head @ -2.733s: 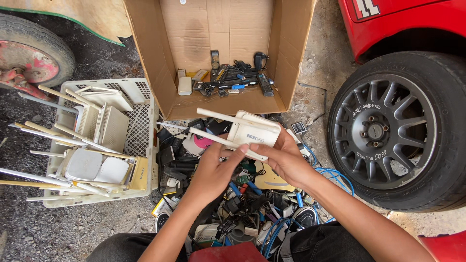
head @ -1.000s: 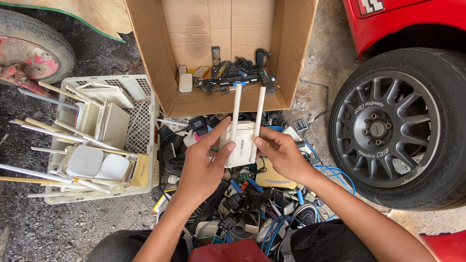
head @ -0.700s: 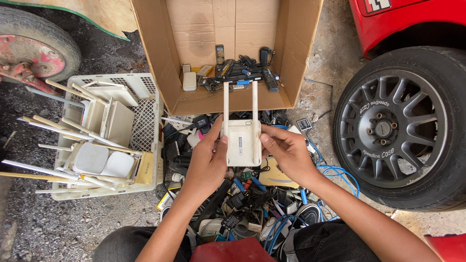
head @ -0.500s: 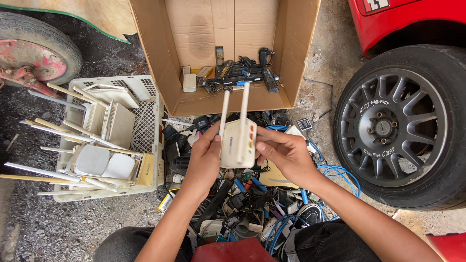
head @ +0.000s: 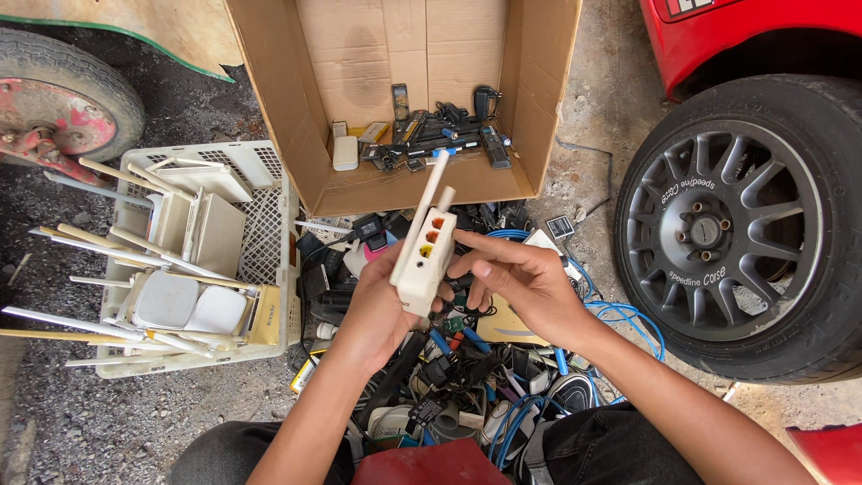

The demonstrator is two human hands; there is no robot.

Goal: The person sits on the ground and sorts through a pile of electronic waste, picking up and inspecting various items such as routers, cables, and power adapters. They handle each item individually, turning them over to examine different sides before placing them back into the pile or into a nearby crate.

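Two bare hands raised over a heap of tangled cables and old electronics [head: 467, 377]. Left hand [head: 382, 310] wrapped around the lower back of a small white plastic router with two stiff antennas [head: 424, 260], gripping it firmly. Right hand [head: 521, 283] loosely open, fingertips [head: 462, 238] touching the router's edge beside the ports, not clasping it. Router held tilted, port side facing up: three sockets in a row, orange and yellow, antennas pointing away toward an open brown cardboard box [head: 359, 54] holding handsets and dark gadgets. Off to the left, a white plastic crate [head: 265, 238] stacked with more white routers. Gritty concrete ground [head: 611, 117]; to the right, a black tyre on a grey spoked alloy wheel [head: 718, 233] under red bodywork.
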